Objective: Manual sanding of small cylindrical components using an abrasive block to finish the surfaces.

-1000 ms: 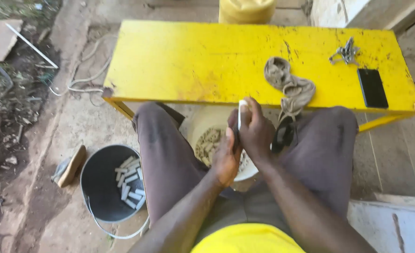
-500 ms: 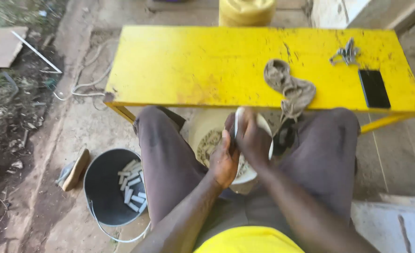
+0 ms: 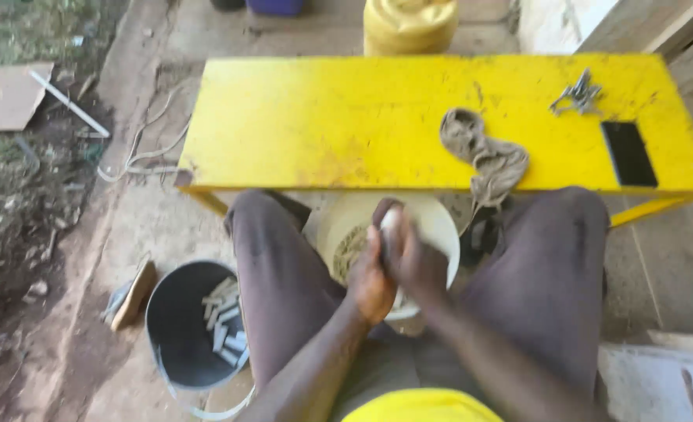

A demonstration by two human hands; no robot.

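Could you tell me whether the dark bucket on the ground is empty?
Not empty: the dark bucket holds a heap of small pale sticks against its right wall.

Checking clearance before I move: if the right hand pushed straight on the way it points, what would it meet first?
Probably the yellow bench: the right hand points up-frame over the white bucket, toward the bench's near edge, though depth is unclear.

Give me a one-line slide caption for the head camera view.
Seated at a yellow bench, both hands clasp a small pale piece over a white bucket.
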